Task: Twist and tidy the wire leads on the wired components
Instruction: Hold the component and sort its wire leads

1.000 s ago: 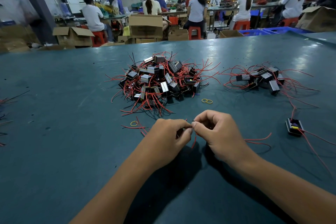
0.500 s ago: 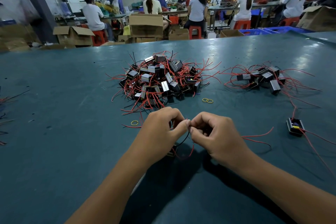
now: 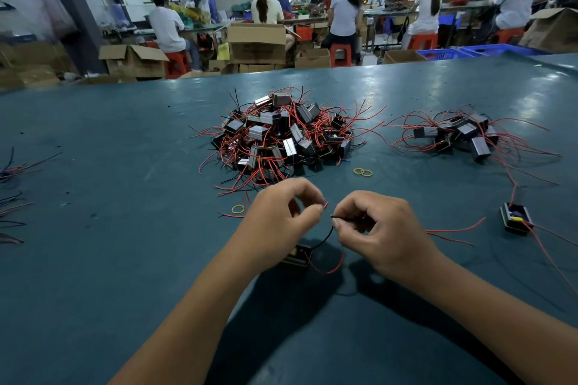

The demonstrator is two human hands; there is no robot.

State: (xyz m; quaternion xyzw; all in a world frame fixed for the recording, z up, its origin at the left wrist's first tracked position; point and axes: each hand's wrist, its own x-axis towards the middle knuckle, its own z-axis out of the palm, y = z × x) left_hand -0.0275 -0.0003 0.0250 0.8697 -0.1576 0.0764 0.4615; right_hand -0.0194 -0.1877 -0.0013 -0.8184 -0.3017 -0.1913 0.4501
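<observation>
Apart now, left hand (image 3: 281, 222) pinches the red lead (image 3: 325, 205), right hand (image 3: 381, 228) the black lead (image 3: 325, 236); both thin, springy, best gripped near tips, lower centre.

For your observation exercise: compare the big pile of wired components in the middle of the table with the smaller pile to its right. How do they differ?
The middle pile holds many more components, heaped high; the right pile holds few, spread low. The middle pile shows black leads among the red; the right pile's leads look red. Both are dark blocks with tangled leads on the green table.
</observation>
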